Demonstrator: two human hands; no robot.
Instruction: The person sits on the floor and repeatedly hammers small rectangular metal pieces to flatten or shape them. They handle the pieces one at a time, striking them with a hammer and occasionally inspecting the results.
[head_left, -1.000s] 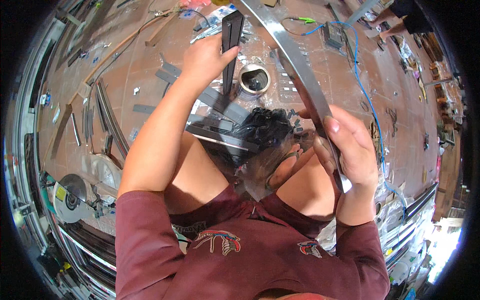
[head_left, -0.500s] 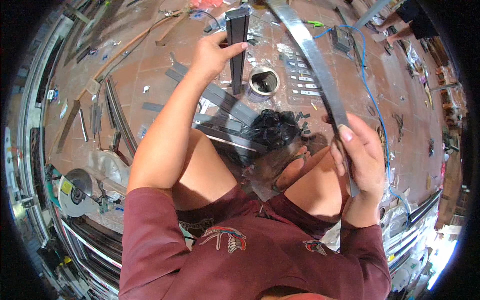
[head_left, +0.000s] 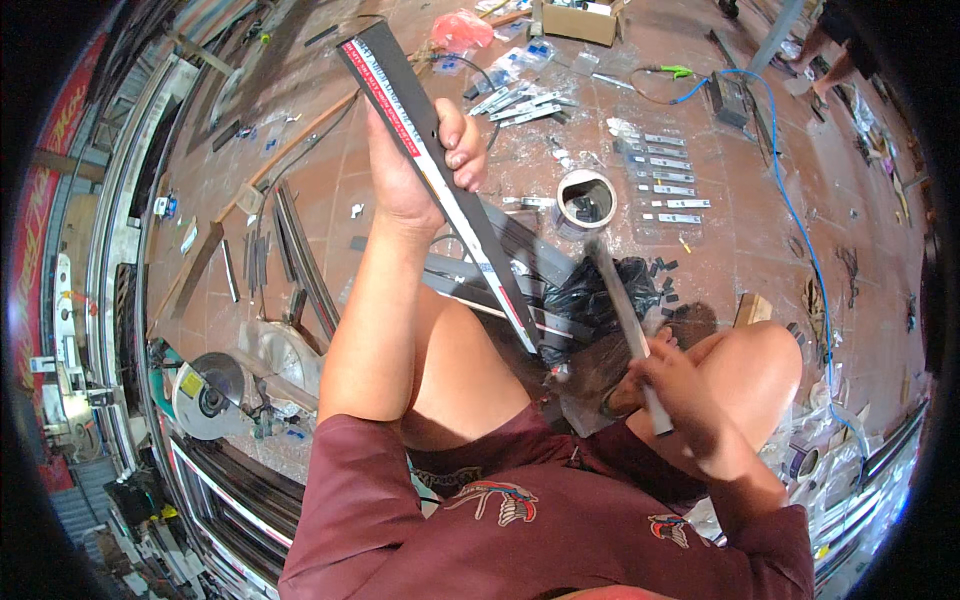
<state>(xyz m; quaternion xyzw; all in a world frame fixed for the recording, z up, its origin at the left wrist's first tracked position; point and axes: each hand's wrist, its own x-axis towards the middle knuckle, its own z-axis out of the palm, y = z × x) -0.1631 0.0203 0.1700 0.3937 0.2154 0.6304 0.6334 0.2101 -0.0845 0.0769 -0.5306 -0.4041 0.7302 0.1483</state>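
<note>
My left hand (head_left: 410,170) is closed around a long dark metal profile (head_left: 460,200) with a white and red film strip along its face. The profile slants from the upper left down to the floor area between my knees. Near my right knee, my right hand (head_left: 685,390) grips a narrow grey metal bar (head_left: 622,300), whose far end is blurred by motion. That far end hangs close to an open can (head_left: 575,228) and above a black plastic bag (head_left: 605,290). The bar and the profile are apart.
Small metal pieces (head_left: 672,190) lie in a row right of the can. Farther off are a cardboard box (head_left: 580,24) and a blue hose (head_left: 785,205). A disc saw (head_left: 212,395) stands at left. Another person's legs (head_left: 825,80) show at far right.
The profile has turned from upright to slanted, showing its film strip, and my left hand has shifted its hold. My right hand has lowered the bar toward my lap. The view has shifted.
</note>
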